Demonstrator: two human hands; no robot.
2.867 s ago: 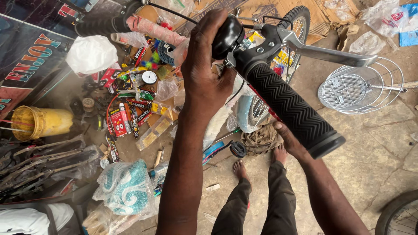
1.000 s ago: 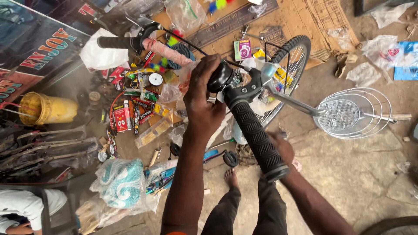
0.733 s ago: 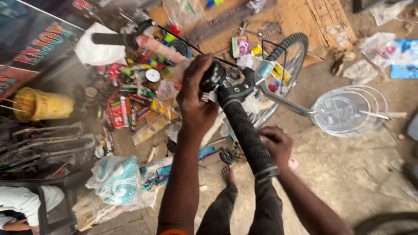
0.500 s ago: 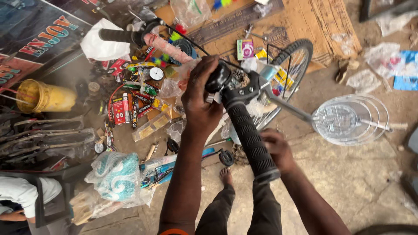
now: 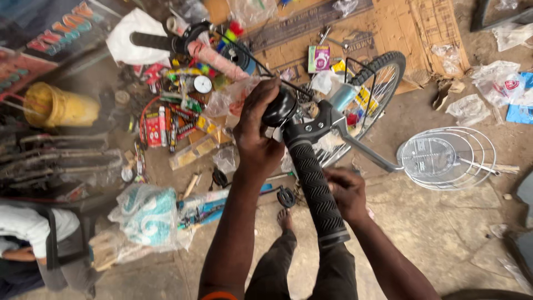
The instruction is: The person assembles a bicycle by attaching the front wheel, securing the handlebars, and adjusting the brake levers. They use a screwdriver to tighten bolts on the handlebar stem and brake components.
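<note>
The right hand (image 5: 345,194) had slid up onto the black grip (image 5: 315,191) — the left hand (image 5: 256,139) stayed clamped on the bell (image 5: 279,106).

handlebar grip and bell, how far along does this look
Done: the black ribbed grip is on the bar and the brake lever sits above it. In hand: the left hand is on the black bell at the clamp, while the right hand touches the grip. Left: whether the bell is tight cannot be told; parts lie scattered on the ground.
</note>
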